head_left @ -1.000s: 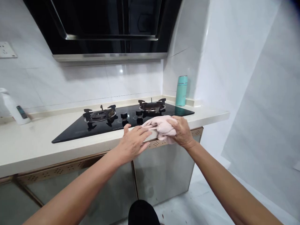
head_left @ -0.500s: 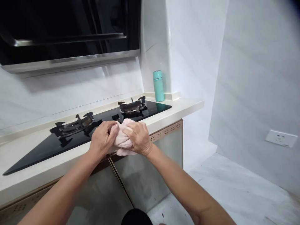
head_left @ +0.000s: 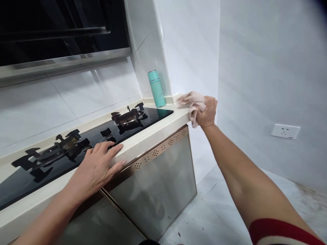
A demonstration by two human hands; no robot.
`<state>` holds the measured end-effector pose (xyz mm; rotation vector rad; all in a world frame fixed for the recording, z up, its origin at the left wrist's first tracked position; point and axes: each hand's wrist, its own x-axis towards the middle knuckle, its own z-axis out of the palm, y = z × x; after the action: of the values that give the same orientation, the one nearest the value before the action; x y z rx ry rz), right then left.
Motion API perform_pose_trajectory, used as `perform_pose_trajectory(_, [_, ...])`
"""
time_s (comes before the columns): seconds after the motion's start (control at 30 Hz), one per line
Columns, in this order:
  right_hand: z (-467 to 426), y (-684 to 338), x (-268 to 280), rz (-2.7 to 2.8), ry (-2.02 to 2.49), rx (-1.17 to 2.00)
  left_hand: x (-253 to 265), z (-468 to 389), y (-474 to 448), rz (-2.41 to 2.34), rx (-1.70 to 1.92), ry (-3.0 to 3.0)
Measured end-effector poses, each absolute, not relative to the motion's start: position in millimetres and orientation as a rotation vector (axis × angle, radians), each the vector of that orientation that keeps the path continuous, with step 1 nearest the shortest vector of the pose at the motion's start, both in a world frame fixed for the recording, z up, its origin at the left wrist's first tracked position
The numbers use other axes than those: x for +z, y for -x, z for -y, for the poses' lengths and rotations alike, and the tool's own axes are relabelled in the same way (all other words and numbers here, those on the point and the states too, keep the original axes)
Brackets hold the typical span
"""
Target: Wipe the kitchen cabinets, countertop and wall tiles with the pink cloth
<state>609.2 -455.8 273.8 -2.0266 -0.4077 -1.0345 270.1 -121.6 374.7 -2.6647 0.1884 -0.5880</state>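
A pale pink cloth [head_left: 195, 101] hangs bunched from my right hand [head_left: 208, 110], which is closed round it at the far right end of the countertop [head_left: 150, 134]. Part of the cloth lies over the counter's corner and part droops past the edge. My left hand [head_left: 98, 166] rests with fingers spread on the front edge of the counter, its fingertips by the black gas hob [head_left: 100, 131]. Between the two hands, near the back corner, a turquoise thermos flask [head_left: 157, 89] stands on the counter.
Two burners with black pan supports [head_left: 129, 118] rise from the hob. A dark range hood [head_left: 63, 30] overhangs it. Below the counter are cabinet doors [head_left: 155, 187] with a perforated copper-coloured trim. A wall socket [head_left: 285, 131] is on the right wall.
The cloth was between both hands in front of the hob. My right hand has carried it right to the counter's end; my left hand has let go and lies on the counter edge. The view turned right.
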Motion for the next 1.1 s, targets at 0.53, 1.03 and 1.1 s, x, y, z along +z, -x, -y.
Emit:
perform_pose_trajectory(0.53, [273,-407,273,0.524,1.905,-0.911,381,127,-267,-0.073,-0.705,2.949])
perform_pose_trajectory(1.03, [313,-376,333,1.541,1.618,-0.301,372,177,-258,-0.231,-0.762,2.706])
perform_pose_trajectory(1.1, [314,-387,330,1.463,1.698,-0.356,371,177,-268,-0.060,-0.707,2.752])
